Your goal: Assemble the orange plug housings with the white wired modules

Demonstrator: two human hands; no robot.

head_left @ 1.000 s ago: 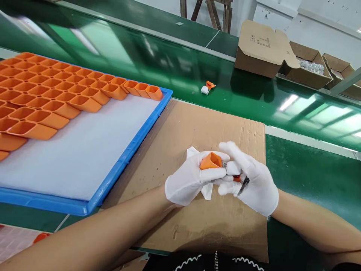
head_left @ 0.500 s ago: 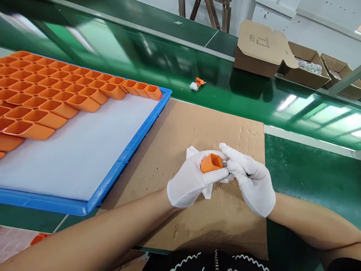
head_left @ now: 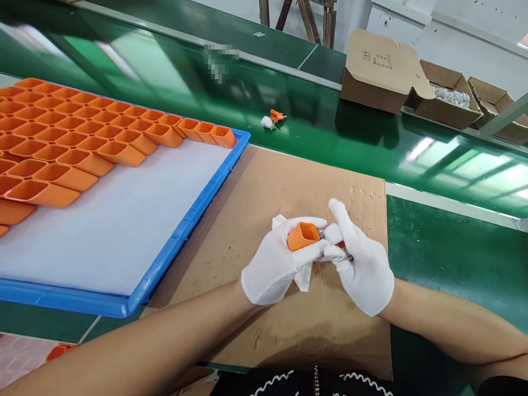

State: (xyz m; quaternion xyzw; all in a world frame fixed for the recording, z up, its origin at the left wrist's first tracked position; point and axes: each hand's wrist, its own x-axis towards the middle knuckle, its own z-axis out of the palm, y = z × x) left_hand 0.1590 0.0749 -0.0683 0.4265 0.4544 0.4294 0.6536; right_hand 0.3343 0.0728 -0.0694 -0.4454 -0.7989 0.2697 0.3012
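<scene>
My left hand [head_left: 270, 265], in a white glove, is closed around a small orange cup-shaped housing [head_left: 303, 236], its hollow end facing up toward me. Just to the right of the housing is a small white rounded part [head_left: 333, 234] with a bit of metal at its left end. My gloved right hand [head_left: 366, 269] grips this white part, its thumb below and a finger raised above. Fingers hide some of the contact, so I cannot tell whether the two pieces are joined. A white cloth or paper [head_left: 304, 278] lies beneath my left hand.
A cardboard sheet [head_left: 268, 181] lies under my hands. On the left, a blue-rimmed tray [head_left: 173, 236] bears rows of orange housings [head_left: 78, 159]. Beyond runs a glossy green belt [head_left: 305, 148] with a white-and-orange piece [head_left: 270, 121] on it. Cardboard boxes [head_left: 383, 66] stand at the back right.
My right hand has shifted slightly left and its fingers have opened out, uncovering the white part. The orange housing has moved a little left. The white-and-orange piece on the belt has travelled left.
</scene>
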